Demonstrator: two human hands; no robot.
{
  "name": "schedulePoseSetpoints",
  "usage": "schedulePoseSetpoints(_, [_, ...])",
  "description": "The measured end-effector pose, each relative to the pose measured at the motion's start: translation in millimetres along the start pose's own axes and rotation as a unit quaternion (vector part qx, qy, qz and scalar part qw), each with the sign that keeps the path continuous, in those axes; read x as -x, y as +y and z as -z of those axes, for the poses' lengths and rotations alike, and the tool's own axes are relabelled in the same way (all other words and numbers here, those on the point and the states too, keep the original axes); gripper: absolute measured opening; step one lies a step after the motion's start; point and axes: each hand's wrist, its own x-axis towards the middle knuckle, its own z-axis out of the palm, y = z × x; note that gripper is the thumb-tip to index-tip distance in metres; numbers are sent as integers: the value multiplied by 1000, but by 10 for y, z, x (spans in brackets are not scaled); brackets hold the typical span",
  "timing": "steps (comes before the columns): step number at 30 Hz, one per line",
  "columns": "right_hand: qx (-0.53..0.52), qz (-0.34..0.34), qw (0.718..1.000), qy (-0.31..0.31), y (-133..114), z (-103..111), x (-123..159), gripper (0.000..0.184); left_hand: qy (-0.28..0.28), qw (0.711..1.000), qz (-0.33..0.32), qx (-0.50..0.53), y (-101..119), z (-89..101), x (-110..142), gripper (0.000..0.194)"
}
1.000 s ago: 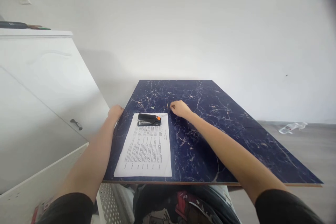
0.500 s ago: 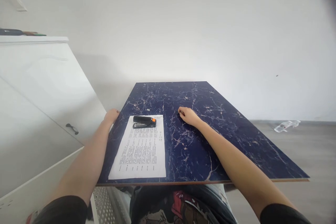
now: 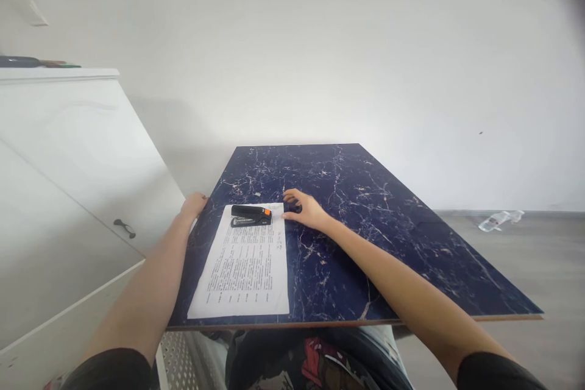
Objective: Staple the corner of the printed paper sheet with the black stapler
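A black stapler (image 3: 250, 216) with an orange patch lies near the far end of a printed white sheet (image 3: 242, 268). That sheet rests on the left part of a dark blue marbled table (image 3: 347, 256). My right hand (image 3: 305, 209) is just right of the stapler, its thumb and fingers spread towards it with a gap between them. The thumb tip reaches the sheet's right edge. At the table's left edge is my left hand (image 3: 195, 202); its fingers are mostly hidden, so their grip cannot be made out.
A white cabinet (image 3: 68, 158) with a dark handle (image 3: 124, 228) stands at the left. Behind the table rises a pale wall (image 3: 311, 49). A clear plastic object (image 3: 500, 220) lies on the grey floor at the right. A perforated white panel (image 3: 180, 359) shows below the table.
My right hand has moved left towards the stapler, and its curled fingers have spread apart. My left hand, the stapler and the sheet have stayed in place.
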Motion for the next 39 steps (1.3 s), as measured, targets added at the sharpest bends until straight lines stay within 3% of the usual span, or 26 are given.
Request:
schedulePoseSetpoints(2, [-36,10,999,-39,-156,-217,-94,65,-8,1000,8,-12,-8,-3,8,25])
schedulePoseSetpoints(5, [-30,25,996,-75,-320,-474,-246,54,1,999,26,-31,-4,20,51,28])
schedulePoseSetpoints(7, [-7,34,996,-79,-375,-560,-313,44,40,998,46,-32,47,75,109,36])
schedulePoseSetpoints(10, [31,30,997,-70,-392,-550,-317,39,147,988,42,-6,274,217,263,44])
schedulePoseSetpoints(13, [48,18,997,-61,-348,-399,-229,40,221,972,-61,43,699,356,522,43])
schedulePoseSetpoints(16, [44,17,997,-63,-231,-132,-100,39,245,942,-184,135,1207,370,879,47])
schedulePoseSetpoints(19, [34,12,997,-72,-42,222,68,39,204,914,-266,230,1623,208,1242,45])
schedulePoseSetpoints(21, [18,3,997,-72,91,461,199,39,152,912,-300,237,1806,35,1421,43])
schedulePoseSetpoints(24, [10,-18,998,-60,222,702,366,35,127,917,-329,186,1962,-216,1545,32])
schedulePoseSetpoints(26, [22,-16,999,-37,226,737,416,36,129,910,-360,159,2023,-326,1545,23])
schedulePoseSetpoints(29, [30,7,999,-15,119,659,379,41,139,894,-402,140,2111,-380,1489,20])
schedulePoseSetpoints(33, [53,13,998,-2,1,706,294,27,139,897,-396,140,2281,-358,1455,19])
schedulePoseSetpoints(39, [66,-106,981,145,363,1417,485,32,75,908,-393,122,2443,-490,1539,34])
